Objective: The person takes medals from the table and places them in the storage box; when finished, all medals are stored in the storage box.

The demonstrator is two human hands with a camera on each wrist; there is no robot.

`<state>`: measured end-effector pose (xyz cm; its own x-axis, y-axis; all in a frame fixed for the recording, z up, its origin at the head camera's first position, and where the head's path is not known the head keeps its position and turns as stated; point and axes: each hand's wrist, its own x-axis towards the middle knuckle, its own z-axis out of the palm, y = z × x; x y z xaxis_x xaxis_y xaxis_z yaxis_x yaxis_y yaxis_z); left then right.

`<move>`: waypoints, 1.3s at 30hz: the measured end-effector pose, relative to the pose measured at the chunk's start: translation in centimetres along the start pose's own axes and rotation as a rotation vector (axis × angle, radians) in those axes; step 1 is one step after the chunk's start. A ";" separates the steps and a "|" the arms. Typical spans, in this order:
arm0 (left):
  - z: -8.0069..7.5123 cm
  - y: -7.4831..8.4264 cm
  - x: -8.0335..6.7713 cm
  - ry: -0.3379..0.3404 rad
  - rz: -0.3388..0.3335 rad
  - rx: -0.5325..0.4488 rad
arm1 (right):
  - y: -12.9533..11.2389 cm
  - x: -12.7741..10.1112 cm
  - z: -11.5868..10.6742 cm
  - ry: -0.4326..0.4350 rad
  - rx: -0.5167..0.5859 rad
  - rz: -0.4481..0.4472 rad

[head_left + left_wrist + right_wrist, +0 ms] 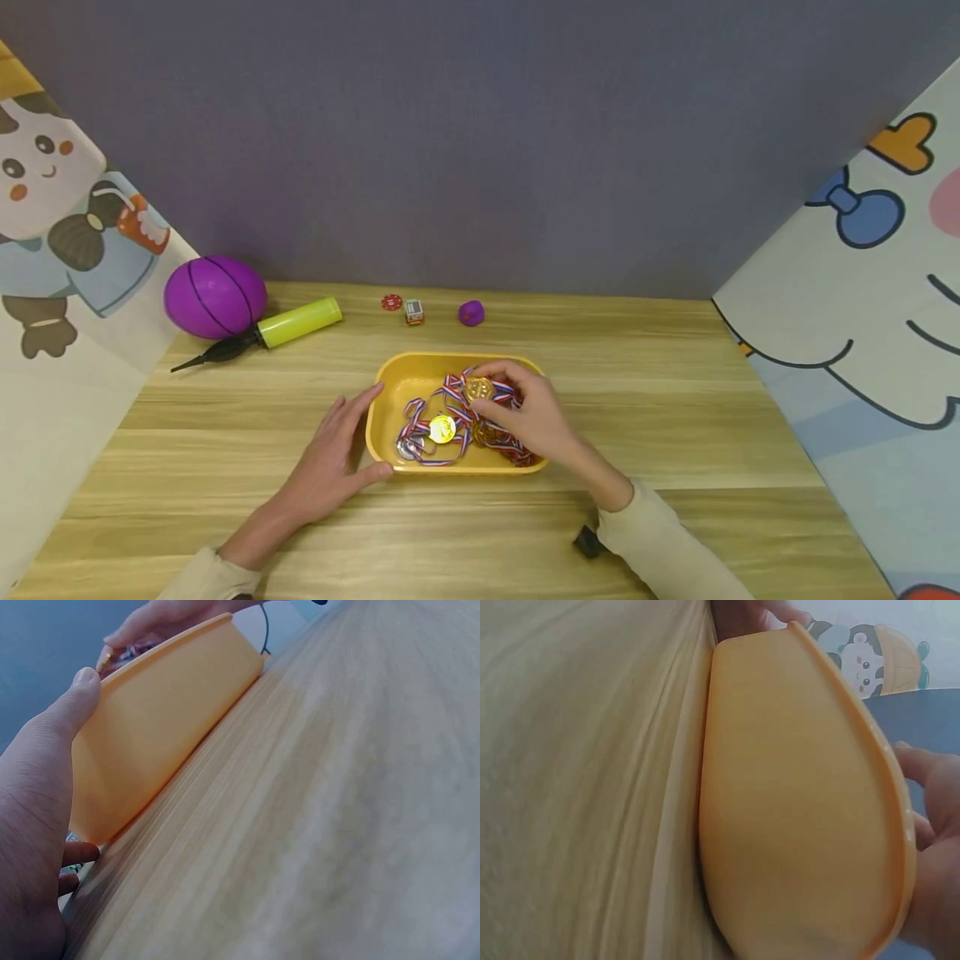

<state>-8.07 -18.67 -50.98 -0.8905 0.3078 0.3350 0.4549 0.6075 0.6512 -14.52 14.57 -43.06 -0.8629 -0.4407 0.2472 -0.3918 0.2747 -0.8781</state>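
Observation:
A yellow plastic bin (382,425) stands on the table, holding several medals on red, white and blue ribbons. My left hand (333,458) lies against its left end, fingers nearly straight, the thumb touching near the front corner. In the left wrist view the thumb (79,694) rests along the bin's outer wall (157,720). My right hand (528,408) is inside the right half, thumb and fingers about the edge of a gold medal (478,388). A bright gold medal (442,429) and a silver medal (409,447) lie to the left of it among tangled ribbons (453,458).
Behind the bin sit a red chip (392,302), a small printed box (414,312) and a small purple object (471,313). At the back left are a purple ball (215,297) and a yellow-green hand pump (300,322). A grey panel (480,150) rises behind the table.

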 end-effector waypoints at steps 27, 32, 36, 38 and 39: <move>0.3 0.3 0.4 -0.006 -0.002 -0.002 | 1.1 0.3 0.1 -0.168 -0.859 -0.251; 0.3 0.4 0.3 -0.009 -0.004 0.000 | 0.8 -0.1 -0.3 -0.146 -0.829 -0.266; 0.2 0.5 0.3 -0.015 -0.015 0.015 | 0.6 -0.7 -0.7 -0.124 -0.805 -0.284; 0.2 0.5 0.3 -0.013 -0.013 0.017 | 0.6 -1.1 -0.9 -0.110 -0.810 -0.292; 0.2 0.5 0.3 -0.010 -0.011 0.015 | 0.6 -1.3 -1.0 -0.102 -0.806 -0.294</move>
<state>-8.11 -18.15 -50.70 -0.8953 0.3082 0.3215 0.4454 0.6220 0.6441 -13.99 16.11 -43.52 -0.6731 -0.6530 0.3471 -0.7349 0.6430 -0.2155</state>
